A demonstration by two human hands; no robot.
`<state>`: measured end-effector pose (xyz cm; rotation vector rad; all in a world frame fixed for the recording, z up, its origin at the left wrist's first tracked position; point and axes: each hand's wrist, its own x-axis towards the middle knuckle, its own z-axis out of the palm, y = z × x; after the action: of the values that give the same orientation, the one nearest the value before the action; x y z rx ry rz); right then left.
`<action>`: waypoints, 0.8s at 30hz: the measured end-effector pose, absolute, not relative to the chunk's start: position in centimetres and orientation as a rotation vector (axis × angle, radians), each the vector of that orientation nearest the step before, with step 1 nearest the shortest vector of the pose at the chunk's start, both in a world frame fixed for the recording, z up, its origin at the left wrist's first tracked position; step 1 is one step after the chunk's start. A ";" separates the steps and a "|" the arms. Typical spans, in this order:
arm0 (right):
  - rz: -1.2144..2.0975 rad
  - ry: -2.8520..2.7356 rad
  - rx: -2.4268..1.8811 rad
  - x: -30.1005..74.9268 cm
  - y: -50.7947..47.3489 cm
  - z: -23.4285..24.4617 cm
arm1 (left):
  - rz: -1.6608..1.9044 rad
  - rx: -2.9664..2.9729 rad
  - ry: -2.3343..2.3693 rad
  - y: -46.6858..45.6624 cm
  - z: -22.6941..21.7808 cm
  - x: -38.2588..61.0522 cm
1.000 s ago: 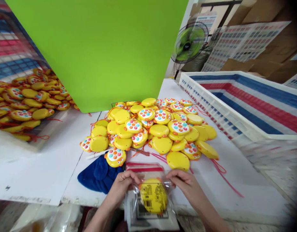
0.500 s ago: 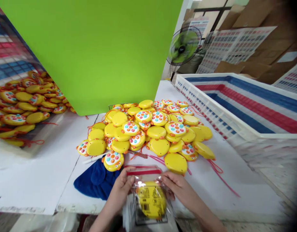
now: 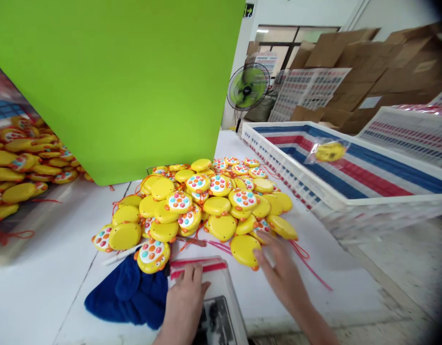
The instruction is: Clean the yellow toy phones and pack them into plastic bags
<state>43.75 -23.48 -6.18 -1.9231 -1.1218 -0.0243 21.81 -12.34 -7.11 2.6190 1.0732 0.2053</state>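
my left hand (image 3: 185, 302) rests on the bags (image 3: 228, 286), though i cannot tell whether its fingers pinch the top one; my right hand (image 3: 280, 266) is blurred, fingers spread and closed on nothing, at the edge of the near toy (image 3: 243, 250), which lies at the front of the pile (image 3: 217, 206) on the desk (image 3: 350, 302); a careless tug there could bring the leaning toys sliding down; the loose pink string (image 3: 319, 276) might snag; uneven pressure could skew the slippery bags; one bagged toy (image 3: 329, 152) lies in the crate (image 3: 293, 177).
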 end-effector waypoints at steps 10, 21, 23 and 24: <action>-0.048 -1.252 -1.963 42.8 -23.5 -10.5 | 0.416 2.905 1.015 -12.2 -8.5 21.9; 0.950 -0.048 -0.993 42.8 -23.7 -8.8 | 0.514 2.807 0.820 -12.4 -9.4 21.4; 1.002 -0.013 -0.935 42.5 -23.4 -8.9 | 0.493 2.766 0.814 -12.4 -9.3 21.4; 1.009 0.000 -0.904 42.5 -23.3 -9.0 | 0.478 2.752 0.807 -12.3 -9.3 21.3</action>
<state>42.50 -23.30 -9.02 -0.9037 0.0004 1.0086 21.34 -12.34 -9.31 2.7523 0.8066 0.4783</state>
